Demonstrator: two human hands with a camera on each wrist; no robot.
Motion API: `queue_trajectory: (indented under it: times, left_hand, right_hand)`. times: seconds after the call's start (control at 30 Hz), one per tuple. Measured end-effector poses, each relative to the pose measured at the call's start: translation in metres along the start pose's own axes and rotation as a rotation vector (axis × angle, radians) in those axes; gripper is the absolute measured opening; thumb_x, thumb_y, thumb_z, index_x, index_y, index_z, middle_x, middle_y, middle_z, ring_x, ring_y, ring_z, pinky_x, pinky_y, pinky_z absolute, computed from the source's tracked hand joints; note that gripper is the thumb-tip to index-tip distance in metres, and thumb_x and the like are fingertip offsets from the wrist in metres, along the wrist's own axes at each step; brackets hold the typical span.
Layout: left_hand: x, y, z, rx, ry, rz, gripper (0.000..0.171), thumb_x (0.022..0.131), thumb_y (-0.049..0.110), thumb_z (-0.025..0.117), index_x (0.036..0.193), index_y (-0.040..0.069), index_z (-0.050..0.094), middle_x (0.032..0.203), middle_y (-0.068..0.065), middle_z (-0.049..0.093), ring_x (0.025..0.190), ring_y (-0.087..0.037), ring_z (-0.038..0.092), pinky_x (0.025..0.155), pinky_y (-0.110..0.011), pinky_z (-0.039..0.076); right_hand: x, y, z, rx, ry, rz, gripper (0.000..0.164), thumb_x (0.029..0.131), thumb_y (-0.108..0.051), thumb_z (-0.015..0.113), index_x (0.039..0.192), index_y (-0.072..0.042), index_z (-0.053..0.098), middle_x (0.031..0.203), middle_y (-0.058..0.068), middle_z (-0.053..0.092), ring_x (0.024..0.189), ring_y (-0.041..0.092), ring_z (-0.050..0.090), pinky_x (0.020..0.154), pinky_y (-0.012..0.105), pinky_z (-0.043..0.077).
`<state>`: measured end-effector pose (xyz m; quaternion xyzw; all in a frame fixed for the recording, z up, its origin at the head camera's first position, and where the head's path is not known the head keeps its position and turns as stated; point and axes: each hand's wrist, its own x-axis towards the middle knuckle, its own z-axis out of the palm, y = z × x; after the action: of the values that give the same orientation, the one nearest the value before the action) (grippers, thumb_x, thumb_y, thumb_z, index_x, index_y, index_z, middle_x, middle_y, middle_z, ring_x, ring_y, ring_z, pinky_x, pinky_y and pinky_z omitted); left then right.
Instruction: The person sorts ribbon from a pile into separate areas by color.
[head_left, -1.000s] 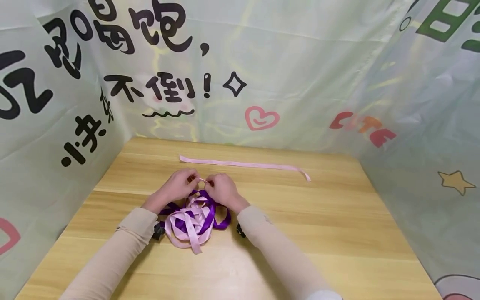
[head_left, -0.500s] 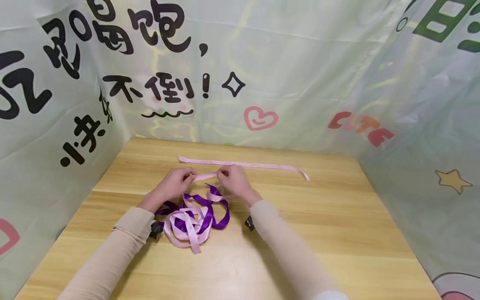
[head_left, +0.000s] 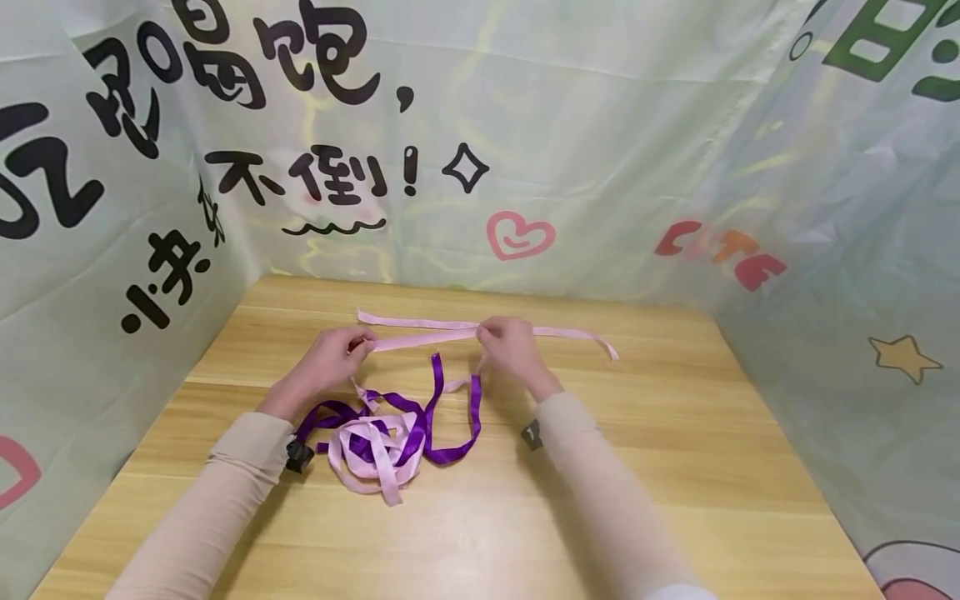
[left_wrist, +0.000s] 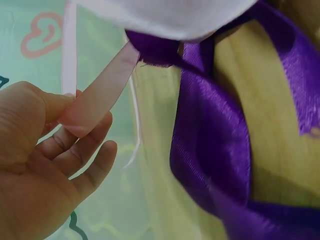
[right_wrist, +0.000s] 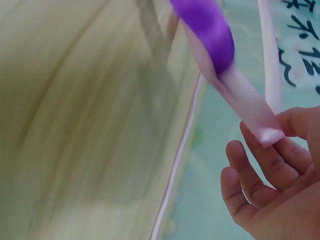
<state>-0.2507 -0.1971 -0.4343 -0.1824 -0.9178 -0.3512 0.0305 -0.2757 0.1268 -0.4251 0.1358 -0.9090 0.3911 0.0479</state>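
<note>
My left hand point(head_left: 326, 362) and right hand point(head_left: 517, 346) each pinch a pale pink ribbon point(head_left: 423, 340), drawn nearly straight between them above the table. In the left wrist view, thumb and fingers of the left hand point(left_wrist: 45, 155) nip the ribbon point(left_wrist: 100, 95) where it folds over. The right hand point(right_wrist: 280, 175) does likewise in its wrist view, its other fingers loosely spread. Pink lengths hang from both hands toward a tangled heap of pink ribbon point(head_left: 386, 475) and purple ribbon point(head_left: 453, 454). A purple strand point(right_wrist: 212, 40) overlaps the hanging pink one in the right wrist view.
Behind the hands, a separate pink ribbon point(head_left: 573, 333) lies lengthwise across the back of the wooden table point(head_left: 637, 467). Printed cloth walls point(head_left: 600, 167) stand at the back and both sides.
My hands have drawn apart, the right one travelling farther to the right, so more pink ribbon stretches between them. Purple loops on the heap's right have been pulled up and outward.
</note>
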Motion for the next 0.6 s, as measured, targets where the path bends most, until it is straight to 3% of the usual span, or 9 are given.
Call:
queue_trajectory:
  times: [0.17,0.37,0.6]
  left_hand:
    - [0.001,-0.002,-0.008,0.017,0.021,0.019,0.019,0.107,0.009,0.058,0.115,-0.002,0.072,0.078,-0.007,0.06,0.065,-0.016,0.047,0.058,-0.028,0.04]
    - [0.001,-0.005,-0.016,0.038,0.044,0.005,0.022,0.108,0.011,0.057,0.118,-0.002,0.071,0.077,-0.007,0.06,0.064,-0.016,0.046,0.063,-0.031,0.042]
    - [0.001,-0.01,-0.022,0.048,0.072,-0.004,0.022,0.108,0.012,0.057,0.117,-0.003,0.072,0.091,-0.018,0.071,0.075,-0.024,0.058,0.078,-0.044,0.05]
  right_hand:
    - [-0.002,0.011,-0.019,0.016,0.015,0.084,0.03,0.105,-0.02,0.06,0.122,-0.001,0.075,0.12,0.018,0.076,0.109,0.034,0.072,0.101,0.049,0.057]
    - [-0.004,0.022,-0.041,0.021,0.034,0.16,0.034,0.105,-0.024,0.058,0.127,-0.001,0.072,0.124,0.02,0.074,0.109,0.036,0.072,0.103,0.05,0.056]
    - [-0.01,0.04,-0.063,-0.001,0.055,0.18,0.038,0.105,-0.027,0.056,0.13,-0.003,0.071,0.13,0.019,0.073,0.12,0.037,0.068,0.106,0.053,0.053]
